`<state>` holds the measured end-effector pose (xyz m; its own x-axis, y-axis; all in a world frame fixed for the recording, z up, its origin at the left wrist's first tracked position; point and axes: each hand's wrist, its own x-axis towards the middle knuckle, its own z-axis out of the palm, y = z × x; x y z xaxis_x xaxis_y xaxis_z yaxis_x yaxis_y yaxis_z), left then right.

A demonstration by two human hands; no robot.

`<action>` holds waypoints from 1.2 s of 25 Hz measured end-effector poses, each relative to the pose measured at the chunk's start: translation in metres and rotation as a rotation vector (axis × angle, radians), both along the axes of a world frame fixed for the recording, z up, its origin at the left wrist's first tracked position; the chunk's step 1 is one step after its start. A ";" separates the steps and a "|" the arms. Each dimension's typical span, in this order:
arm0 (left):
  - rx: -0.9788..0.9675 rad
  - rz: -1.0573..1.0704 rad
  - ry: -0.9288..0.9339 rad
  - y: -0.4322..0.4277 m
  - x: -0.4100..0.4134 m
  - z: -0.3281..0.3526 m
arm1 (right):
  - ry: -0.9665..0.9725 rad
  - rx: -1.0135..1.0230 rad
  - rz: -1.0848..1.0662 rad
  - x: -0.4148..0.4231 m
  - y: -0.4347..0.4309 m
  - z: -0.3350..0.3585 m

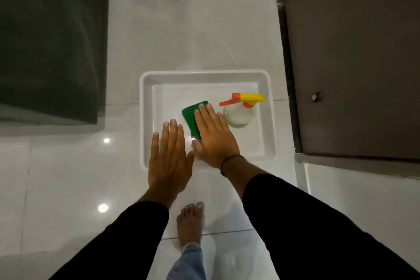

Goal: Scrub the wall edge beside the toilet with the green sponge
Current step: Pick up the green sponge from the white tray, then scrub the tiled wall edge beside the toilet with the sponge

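A green sponge [190, 115] lies inside a white plastic tray [145, 88] on the tiled floor. My right hand [213, 136] lies flat over the sponge's right side, fingers stretched and together, covering part of it; no grip shows. My left hand [169, 157] hovers flat over the tray's near-left rim, fingers apart, holding nothing. No toilet is in view.
A spray bottle [239, 115] of whitish liquid with a yellow and orange trigger head stands in the tray to the right of the sponge. A dark door [352, 63] is at right, a dark grey block [50, 41] at left. My bare foot [189, 223] stands below the tray.
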<state>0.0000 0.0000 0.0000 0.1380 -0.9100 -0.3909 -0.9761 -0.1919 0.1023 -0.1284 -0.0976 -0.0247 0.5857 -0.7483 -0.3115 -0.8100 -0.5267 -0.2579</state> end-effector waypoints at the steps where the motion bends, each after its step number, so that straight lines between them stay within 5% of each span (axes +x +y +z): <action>1: -0.001 0.005 -0.005 -0.004 0.001 -0.014 | -0.012 -0.020 0.008 0.007 -0.007 -0.016; 8: 0.070 0.011 0.001 -0.013 0.012 -0.053 | -0.023 -0.019 0.026 0.013 -0.022 -0.065; 14: 0.020 -0.001 -0.004 -0.004 -0.005 -0.016 | -0.136 -0.085 0.007 -0.011 -0.004 -0.020; 23: 0.002 -0.163 0.063 0.104 -0.132 0.063 | -0.120 -0.025 -0.172 -0.191 0.213 0.076; 30: 0.097 -0.315 0.099 0.182 -0.237 -0.029 | -0.031 0.214 -0.470 -0.300 0.310 -0.013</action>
